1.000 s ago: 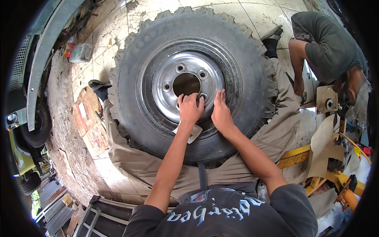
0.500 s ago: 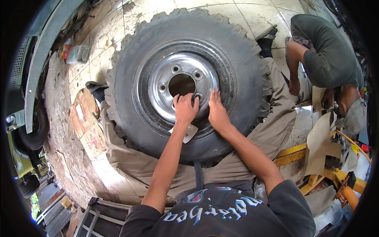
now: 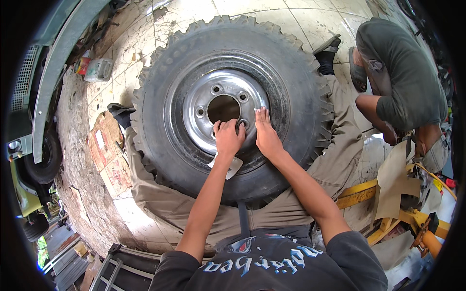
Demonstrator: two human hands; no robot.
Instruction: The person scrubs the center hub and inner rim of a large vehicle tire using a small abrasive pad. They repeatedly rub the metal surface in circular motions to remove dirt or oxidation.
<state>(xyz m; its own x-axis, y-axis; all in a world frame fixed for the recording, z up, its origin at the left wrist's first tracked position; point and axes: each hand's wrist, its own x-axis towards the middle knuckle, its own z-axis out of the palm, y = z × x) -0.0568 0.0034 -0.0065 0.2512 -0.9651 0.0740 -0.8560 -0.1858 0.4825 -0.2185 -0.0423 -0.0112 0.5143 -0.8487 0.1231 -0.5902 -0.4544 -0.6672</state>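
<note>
A big knobbly tyre (image 3: 160, 160) lies flat on the floor between my outstretched legs, fitted on a shiny steel wheel rim (image 3: 196, 94) with a round centre hole and several bolt holes. My left hand (image 3: 229, 139) rests on the near side of the rim, its fingers curled over the edge of the centre hole. On the rim's right side, my right hand (image 3: 267, 133) presses down with its fingers held together. A small pale piece of sheet (image 3: 256, 111) peeks out beneath those fingertips. Another loose whitish piece (image 3: 234, 168) lies by my left wrist.
At the right another person (image 3: 407, 72) crouches, bent over. Cut brown card (image 3: 392, 179) and a yellow metal frame (image 3: 359, 193) are near my right elbow. Torn cardboard (image 3: 109, 145) and a clear plastic container (image 3: 98, 70) lie left; a vehicle (image 3: 41, 97) stands beyond them.
My right hand has slid slightly up and left along the rim, while my left hand keeps its hold. The crouching person has shifted, drawing an arm in. The whole view has tilted slightly.
</note>
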